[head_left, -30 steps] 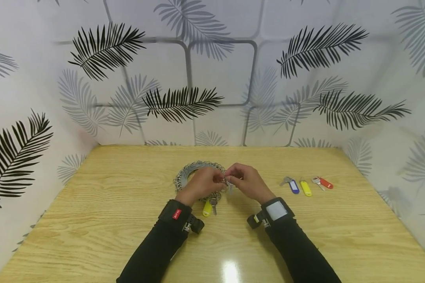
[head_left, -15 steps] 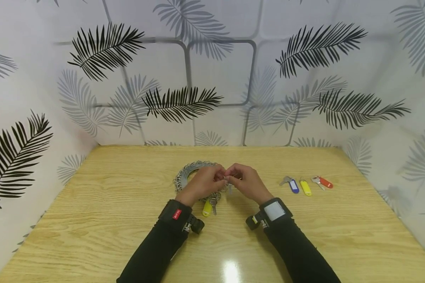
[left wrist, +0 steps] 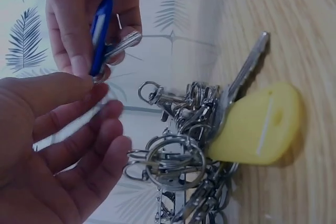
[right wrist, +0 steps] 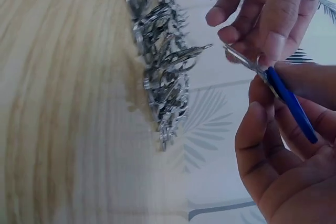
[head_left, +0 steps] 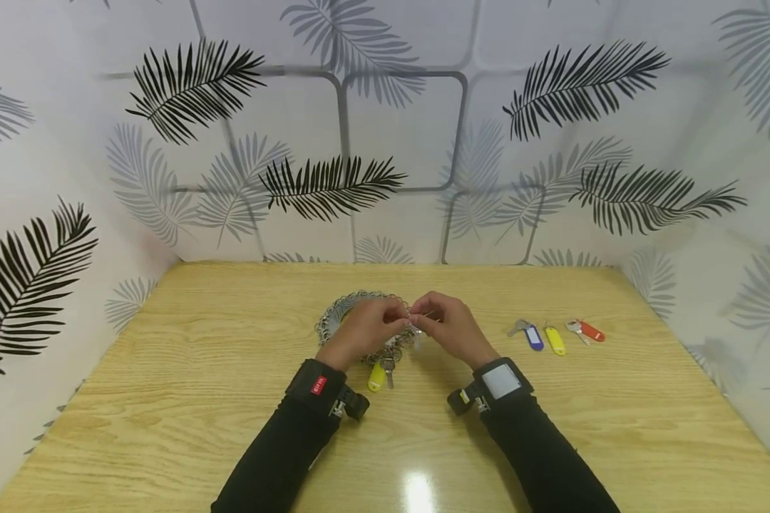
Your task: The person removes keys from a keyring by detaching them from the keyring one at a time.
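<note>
My left hand (head_left: 367,328) and right hand (head_left: 452,326) meet fingertip to fingertip over the right side of a round metal hoop (head_left: 334,317) hung with many clasps. Between them is a blue key tag (right wrist: 294,108) with a silver key (right wrist: 244,60). In the right wrist view, my right thumb and fingers grip the tag. The left thumb and index finger pinch the small ring at the tag's end, mostly hidden by fingertips. A yellow key tag (left wrist: 257,124) and its key (left wrist: 247,72) hang from the hoop's near side, by the clasps (left wrist: 178,161).
On the table to the right lie a blue key tag (head_left: 535,338) with a key, a yellow key tag (head_left: 555,340) and a red key tag (head_left: 592,331) with a key. A leaf-patterned backdrop (head_left: 398,142) stands behind the wooden table (head_left: 199,370).
Both hands stay at the same place by the hoop. Their fingertips have shifted slightly, the right hand tilting a little. The tags on the table have not moved.
</note>
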Demonstrator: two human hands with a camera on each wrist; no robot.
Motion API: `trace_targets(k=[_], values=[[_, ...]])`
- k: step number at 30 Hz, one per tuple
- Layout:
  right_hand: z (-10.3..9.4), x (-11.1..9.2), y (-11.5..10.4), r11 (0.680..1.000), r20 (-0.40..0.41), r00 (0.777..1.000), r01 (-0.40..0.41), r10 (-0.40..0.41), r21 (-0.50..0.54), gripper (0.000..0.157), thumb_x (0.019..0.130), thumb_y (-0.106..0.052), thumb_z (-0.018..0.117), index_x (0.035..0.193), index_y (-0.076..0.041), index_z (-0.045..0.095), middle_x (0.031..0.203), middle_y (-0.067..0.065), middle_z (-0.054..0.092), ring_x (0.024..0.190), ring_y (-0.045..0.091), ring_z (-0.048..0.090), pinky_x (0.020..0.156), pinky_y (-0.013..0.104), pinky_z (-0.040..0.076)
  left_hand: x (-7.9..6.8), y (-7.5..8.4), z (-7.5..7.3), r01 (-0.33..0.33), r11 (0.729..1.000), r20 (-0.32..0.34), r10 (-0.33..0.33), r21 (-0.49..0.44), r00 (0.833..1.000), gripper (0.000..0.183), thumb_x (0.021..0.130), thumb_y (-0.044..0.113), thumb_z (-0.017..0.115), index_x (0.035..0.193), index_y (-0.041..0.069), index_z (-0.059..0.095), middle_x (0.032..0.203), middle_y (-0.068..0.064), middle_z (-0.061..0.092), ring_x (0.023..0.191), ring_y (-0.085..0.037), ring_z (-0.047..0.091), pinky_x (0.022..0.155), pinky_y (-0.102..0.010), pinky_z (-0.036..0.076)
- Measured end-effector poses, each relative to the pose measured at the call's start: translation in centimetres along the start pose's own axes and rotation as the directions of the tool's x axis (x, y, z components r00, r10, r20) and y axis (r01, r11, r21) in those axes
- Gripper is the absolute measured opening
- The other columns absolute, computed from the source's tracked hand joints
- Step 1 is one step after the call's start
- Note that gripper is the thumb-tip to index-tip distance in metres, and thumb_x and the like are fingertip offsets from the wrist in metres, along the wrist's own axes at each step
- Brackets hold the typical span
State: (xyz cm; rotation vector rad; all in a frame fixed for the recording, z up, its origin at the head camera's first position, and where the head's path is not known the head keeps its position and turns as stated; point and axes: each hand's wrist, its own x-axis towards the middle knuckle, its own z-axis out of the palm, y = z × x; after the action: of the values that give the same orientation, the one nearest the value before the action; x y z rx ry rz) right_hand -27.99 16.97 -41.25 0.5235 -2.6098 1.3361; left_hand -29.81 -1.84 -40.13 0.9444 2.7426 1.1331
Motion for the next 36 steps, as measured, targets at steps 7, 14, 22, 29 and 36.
trace_targets(k=[7,14,22,29,36], values=[[-0.4,-0.1,-0.1,0.997,0.02,1.0,0.02,-0.022,0.08,0.018,0.094,-0.016,0.064,0.108,-0.004,0.067,0.103,0.01,0.069,0.093,0.025,0.068,0.075,0.039,0.056,0.2,0.3,-0.4,-0.036,0.999,-0.119,0.033,-0.021,0.992,0.011,0.096,0.018,0.061,0.095,0.01,0.069,0.084,0.001,0.066,0.077,-0.011,0.061,0.071,-0.03,0.052],[-0.2,-0.1,-0.2,0.999,-0.019,1.0,-0.013,0.013,0.04,0.02,0.093,-0.016,0.065,0.108,-0.004,0.069,0.104,0.009,0.07,0.094,0.024,0.068,0.079,0.041,0.056,0.1,0.6,-0.6,-0.024,0.999,-0.203,0.017,-0.034,0.979,0.009,0.095,0.014,0.062,0.095,0.008,0.07,0.083,-0.001,0.068,0.076,-0.013,0.063,0.069,-0.032,0.054],[0.6,0.1,-0.3,0.995,-0.101,0.993,0.048,-0.057,-0.09,0.016,0.087,-0.02,0.072,0.098,-0.008,0.073,0.092,0.002,0.071,0.084,0.015,0.068,0.073,0.033,0.058,0.2,0.9,-0.6,-0.015,0.997,-0.233,-0.003,-0.077,0.973,0.009,0.094,0.016,0.063,0.095,0.009,0.068,0.086,-0.003,0.07,0.079,-0.015,0.067,0.071,-0.034,0.055],[-0.5,0.3,0.0,0.986,-0.142,0.988,0.039,-0.062,-0.16,0.016,0.089,-0.016,0.07,0.099,-0.005,0.074,0.092,0.007,0.072,0.083,0.02,0.067,0.072,0.036,0.058,0.2,0.6,-0.7,-0.001,0.998,-0.222,-0.012,-0.057,0.975,0.008,0.094,0.018,0.063,0.097,0.011,0.066,0.088,-0.003,0.069,0.08,-0.016,0.065,0.072,-0.034,0.054],[-4.2,-0.6,2.7,0.922,-0.15,0.941,-0.33,0.303,-0.203,0.025,0.086,-0.016,0.071,0.104,0.001,0.07,0.096,0.015,0.071,0.082,0.025,0.067,0.067,0.037,0.055,0.0,0.3,-0.8,0.03,0.998,-0.183,-0.039,-0.054,0.982,0.02,0.095,0.021,0.062,0.11,0.009,0.064,0.09,-0.003,0.068,0.081,-0.017,0.064,0.071,-0.035,0.053]])
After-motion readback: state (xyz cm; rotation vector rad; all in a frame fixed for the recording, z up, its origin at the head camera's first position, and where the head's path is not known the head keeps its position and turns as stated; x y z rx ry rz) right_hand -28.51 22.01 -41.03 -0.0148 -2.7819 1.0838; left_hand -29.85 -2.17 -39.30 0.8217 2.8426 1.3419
